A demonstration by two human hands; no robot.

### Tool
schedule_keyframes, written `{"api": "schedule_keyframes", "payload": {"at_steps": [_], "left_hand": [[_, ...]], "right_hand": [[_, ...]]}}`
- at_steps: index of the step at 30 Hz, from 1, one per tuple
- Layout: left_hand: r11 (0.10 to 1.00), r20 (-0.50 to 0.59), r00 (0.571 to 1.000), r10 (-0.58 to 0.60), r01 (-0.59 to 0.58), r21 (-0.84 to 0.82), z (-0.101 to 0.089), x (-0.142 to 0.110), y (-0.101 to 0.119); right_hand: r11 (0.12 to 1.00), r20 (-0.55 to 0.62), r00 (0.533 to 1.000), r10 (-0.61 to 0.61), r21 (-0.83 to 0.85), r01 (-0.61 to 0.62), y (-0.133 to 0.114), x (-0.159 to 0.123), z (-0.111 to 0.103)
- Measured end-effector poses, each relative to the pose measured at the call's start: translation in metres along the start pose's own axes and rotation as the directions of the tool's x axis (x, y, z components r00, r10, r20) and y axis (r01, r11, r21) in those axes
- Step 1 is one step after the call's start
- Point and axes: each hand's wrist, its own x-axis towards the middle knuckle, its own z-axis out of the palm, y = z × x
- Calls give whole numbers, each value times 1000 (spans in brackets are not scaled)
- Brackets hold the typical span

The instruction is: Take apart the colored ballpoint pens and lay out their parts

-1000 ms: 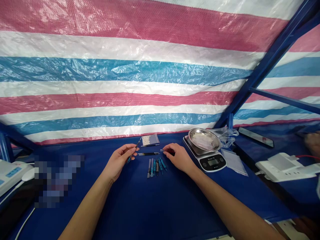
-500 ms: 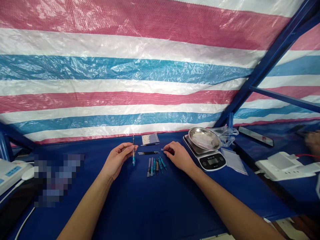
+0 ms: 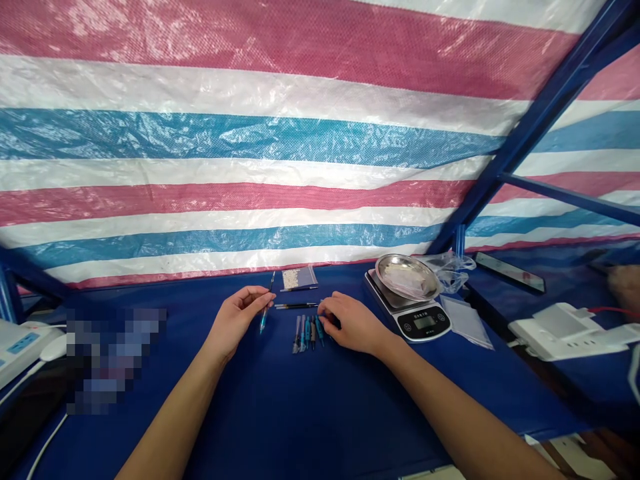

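The left fingers point(image 3: 260, 296) pinch a slim blue-tipped pen point(image 3: 263, 320); the right fingers point(image 3: 327, 312) sit together, touching the row of pens point(image 3: 303, 335).

Right hand point(image 3: 353, 325) covers ends of pens point(image 3: 306, 335); pixelated patch point(image 3: 114, 360) hides object.

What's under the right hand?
The right hand covers the right end of a row of slim blue pens; one blue tip shows below the fingers, the rest is hidden.

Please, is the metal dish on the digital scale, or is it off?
It is on: the metal dish rests on top of the digital scale, above its display.
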Motion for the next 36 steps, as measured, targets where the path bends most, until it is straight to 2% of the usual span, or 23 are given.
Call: {"api": "schedule_keyframes", "payload": {"at_steps": [5,10,15,20,25,29,33,36], "left_hand": [[1000,16,1000,9,-9,30,1,0,-1],[990,29,999,36,-40,137,3,-1,3],[966,50,994,92,-102,237,7,-3,4],[902,71,978,197,-209,378,9,-5,-1],[854,104,970,219,-242,460,10,-5,-5],[842,137,966,219,-258,473,12,-7,-5],[841,167,961,220,-273,467,15,-9,-5],[848,185,957,225,-285,446,19,-10,-6]], "right_hand": [[998,11,1000,24,-54,-24,-3,-1,-4],[998,45,999,17,-64,-14,-8,-3,-2],[998,-39,998,54,46,-52,-4,-3,1],[980,-133,991,-6,198,32,-2,-2,-2],[960,-162,987,-16,274,61,-5,-1,-5],[877,-156,984,89,480,-4,-5,0,-1],[724,-116,963,244,683,-101,-5,1,1],[617,-104,948,301,780,-110,-6,3,0]]}}
